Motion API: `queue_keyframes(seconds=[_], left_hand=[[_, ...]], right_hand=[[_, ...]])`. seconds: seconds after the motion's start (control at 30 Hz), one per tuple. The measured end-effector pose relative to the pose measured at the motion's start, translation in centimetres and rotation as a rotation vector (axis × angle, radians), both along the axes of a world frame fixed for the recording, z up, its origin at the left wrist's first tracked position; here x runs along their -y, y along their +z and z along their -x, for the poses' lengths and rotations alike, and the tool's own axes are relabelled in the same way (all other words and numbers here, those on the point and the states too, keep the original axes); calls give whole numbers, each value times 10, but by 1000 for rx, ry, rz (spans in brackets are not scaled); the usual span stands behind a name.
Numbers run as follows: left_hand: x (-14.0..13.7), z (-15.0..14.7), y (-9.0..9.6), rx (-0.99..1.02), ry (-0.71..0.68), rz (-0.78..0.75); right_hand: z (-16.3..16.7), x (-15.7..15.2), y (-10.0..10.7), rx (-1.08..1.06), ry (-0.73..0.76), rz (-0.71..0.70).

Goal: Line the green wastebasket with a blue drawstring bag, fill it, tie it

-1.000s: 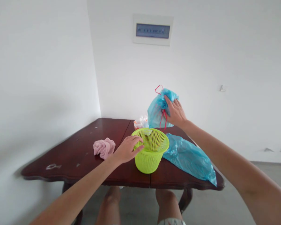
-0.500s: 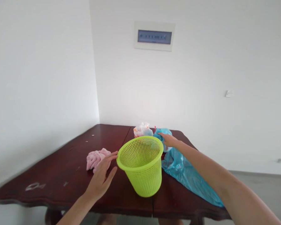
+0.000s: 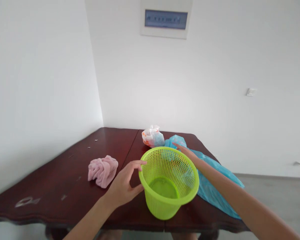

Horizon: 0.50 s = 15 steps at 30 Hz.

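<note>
A lime-green mesh plastic wastebasket [image 3: 162,208] stands near the front of the table, its mouth tipped slightly toward me. My left hand [image 3: 126,181] has its fingertips hooked over the left rim, with the thumb against the outer wall. Beyond the far rim, my right hand [image 3: 186,154] has its fingers stretched out over a bunched blue plastic bag [image 3: 176,140] and holds nothing that I can see. Part of that hand is behind the basket. A thin blue plastic bag [image 3: 215,195] is spread under and beside my right forearm.
A crumpled pink cloth [image 3: 103,170] lies left of the basket. Farther back sits a white plastic bag with orange print [image 3: 152,136]. The dark red wooden table [image 3: 65,180] has a seam down its middle and meets a white wall behind.
The wastebasket has shifted right and tilted toward me, with my left fingers now over its rim. My right hand has let go of the bunched blue bag, which has settled lower.
</note>
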State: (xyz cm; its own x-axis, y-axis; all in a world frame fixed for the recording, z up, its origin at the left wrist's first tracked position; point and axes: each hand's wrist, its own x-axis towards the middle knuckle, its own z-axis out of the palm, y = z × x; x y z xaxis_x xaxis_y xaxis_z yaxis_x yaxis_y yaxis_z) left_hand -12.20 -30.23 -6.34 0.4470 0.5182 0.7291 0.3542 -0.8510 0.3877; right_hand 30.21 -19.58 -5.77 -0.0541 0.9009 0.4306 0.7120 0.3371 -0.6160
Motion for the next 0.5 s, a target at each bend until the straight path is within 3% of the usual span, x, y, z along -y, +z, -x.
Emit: queue_keyframes(seconds=[0.07,0.13,0.23,0.37,0.5], left_hand=[[3,-5,-1,3,47,-12],[5,-12,-3,17,103,-17],[6,-23,-6,52,180,-16],[10,-31,-2,31,254,-3],[2,-1,2,-76,278,-12]], right_hand=[[-13,19,-5,-149,30,50],[-20,45,-15,-284,-42,21],[-9,98,-46,-603,-133,-22],[39,182,-123,-742,-223,-46],[80,252,-200,-774,-364,-29]])
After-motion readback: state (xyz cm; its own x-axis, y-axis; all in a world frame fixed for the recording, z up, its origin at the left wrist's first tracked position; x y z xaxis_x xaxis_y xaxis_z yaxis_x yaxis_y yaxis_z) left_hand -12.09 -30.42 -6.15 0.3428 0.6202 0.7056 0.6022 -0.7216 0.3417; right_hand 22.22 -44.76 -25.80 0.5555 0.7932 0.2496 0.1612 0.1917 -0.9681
